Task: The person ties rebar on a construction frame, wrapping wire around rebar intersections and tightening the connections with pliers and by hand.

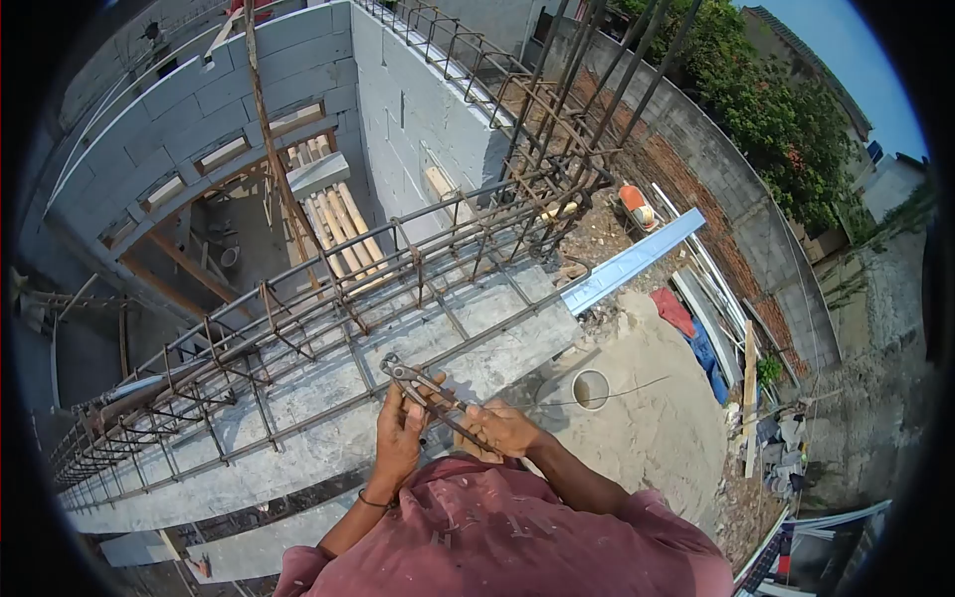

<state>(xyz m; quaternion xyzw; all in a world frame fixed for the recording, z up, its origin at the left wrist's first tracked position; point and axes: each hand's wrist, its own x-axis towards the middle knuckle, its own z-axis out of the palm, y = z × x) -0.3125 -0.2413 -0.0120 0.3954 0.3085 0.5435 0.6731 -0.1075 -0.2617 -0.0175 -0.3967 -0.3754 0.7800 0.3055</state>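
Observation:
Metal pincers are held in front of the pink shirt, their jaws pointing up and left. My left hand has its fingers wrapped round the part of the pincers near the jaws. The fingers of my right hand are closed around the handle end. A thin dark wire runs out to the right from near my right hand. Just beyond the pincers lies a rebar cage on a grey concrete slab.
Upright rebars rise at the slab's far corner. A block wall encloses a lower room at the left. Below on the right are a sand pile, a round pipe opening, a light-blue panel and an orange mixer.

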